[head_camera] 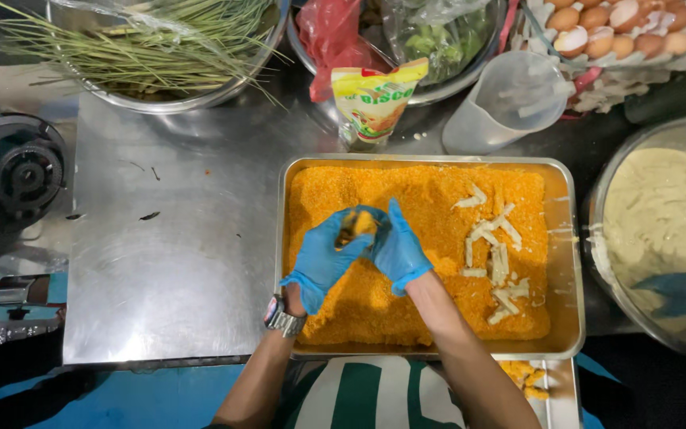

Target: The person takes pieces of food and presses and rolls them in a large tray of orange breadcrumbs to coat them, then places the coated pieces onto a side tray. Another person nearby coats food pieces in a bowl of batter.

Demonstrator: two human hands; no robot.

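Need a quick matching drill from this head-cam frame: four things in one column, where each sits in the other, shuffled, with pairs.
Things:
1. rectangular metal tray of orange breadcrumbs
2. clear plastic measuring jug
3. carton of brown eggs
4. black gas burner

Places:
A. far left edge
B. top right corner
C. under both blue-gloved hands
D. just behind the tray, lying tilted

Pairs: 1-C, 2-D, 3-B, 4-A

The left hand and right hand together press a crumb-coated piece.

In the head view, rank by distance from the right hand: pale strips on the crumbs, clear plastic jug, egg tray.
From the right hand:
1. Pale strips, just to its right in the crumb tray.
2. Clear plastic jug, beyond the tray.
3. Egg tray, far right corner.
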